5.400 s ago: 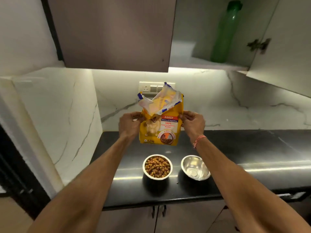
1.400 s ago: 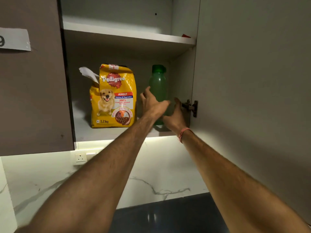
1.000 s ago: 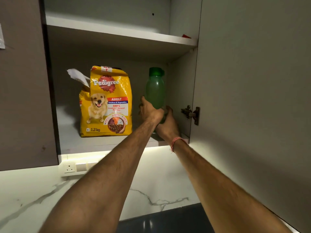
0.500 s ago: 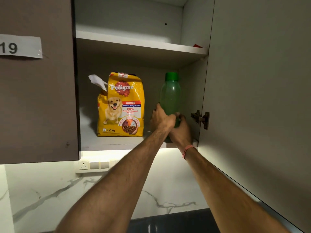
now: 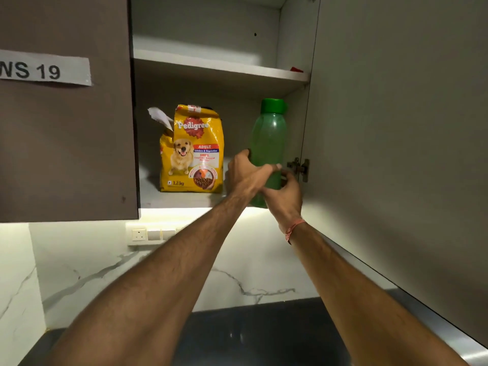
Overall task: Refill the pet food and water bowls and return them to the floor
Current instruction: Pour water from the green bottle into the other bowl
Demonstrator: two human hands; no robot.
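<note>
Head view: food bag beside bottle (upright).

1. Lower cupboard shelf; pale; lit strip under its front edge
2. Yellow dog food bag upright on it, left side; top torn open
3. Green bottle upright, right of the bag, near the shelf's front edge

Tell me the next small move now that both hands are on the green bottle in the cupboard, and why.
Probably lift the bottle a little and draw it straight out of the cupboard. The left hand and right hand both grip its lower part, it stands upright with its cap on, and the food bag stands apart to its left. Mind the open door's hinge close on the right.
</note>
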